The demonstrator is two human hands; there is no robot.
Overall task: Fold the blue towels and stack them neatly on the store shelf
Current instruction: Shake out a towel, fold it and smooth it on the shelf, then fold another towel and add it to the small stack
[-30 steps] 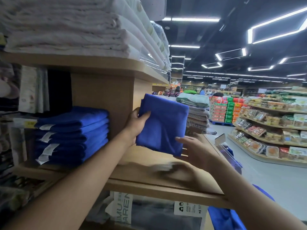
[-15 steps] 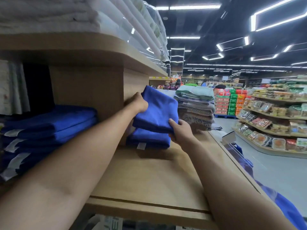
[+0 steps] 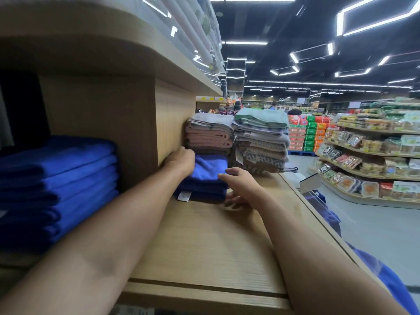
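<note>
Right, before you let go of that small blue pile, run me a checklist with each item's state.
1. Top towel down on the small blue pile: ok, it lies flat on it.
2. Edges flush: cannot tell; the left hand rests on the towel and covers its left part.
3. Pile against the wooden divider: cannot tell, the same hand hides the join.
4. Right side squared: cannot tell; the right hand touches that edge and is blurred.
5. Tag tucked: not ok, a white tag shows at the front.
6. Patterned stack alongside standing straight: ok.
</note>
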